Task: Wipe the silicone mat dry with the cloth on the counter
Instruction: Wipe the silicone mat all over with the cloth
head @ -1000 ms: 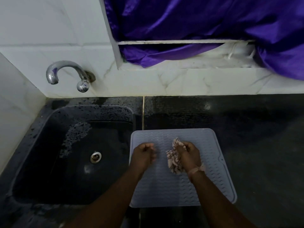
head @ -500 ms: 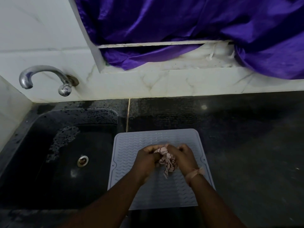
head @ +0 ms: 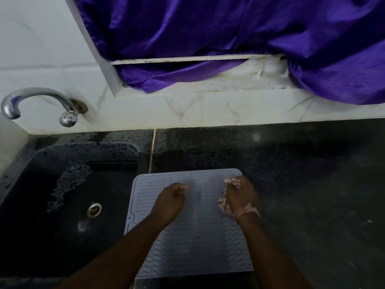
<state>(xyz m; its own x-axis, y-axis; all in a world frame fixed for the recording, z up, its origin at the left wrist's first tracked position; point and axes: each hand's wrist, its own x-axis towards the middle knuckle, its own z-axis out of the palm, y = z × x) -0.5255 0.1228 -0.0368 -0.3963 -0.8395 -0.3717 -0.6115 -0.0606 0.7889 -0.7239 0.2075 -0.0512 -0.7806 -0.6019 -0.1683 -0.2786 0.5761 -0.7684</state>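
Observation:
A pale grey silicone mat (head: 193, 236) with a zigzag relief lies on the dark counter, its left edge beside the sink. My right hand (head: 241, 195) presses a crumpled checked cloth (head: 224, 202) against the mat's far right corner; the cloth shows at the fingertips and under the palm. My left hand (head: 169, 202) rests as a loose fist on the mat's left-middle part, with nothing visible in it. A pale band circles my right wrist.
A black sink (head: 68, 205) with water drops and a metal drain (head: 94, 209) lies left of the mat. A chrome tap (head: 37, 101) sticks out of the white tiled wall. Purple fabric (head: 229, 38) hangs over the ledge behind. Dark counter (head: 312, 184) stretches to the right.
Both hands held the cloth together at the mat's middle half a second ago. Now my left hand has let go and my right hand has carried the cloth to the far right corner.

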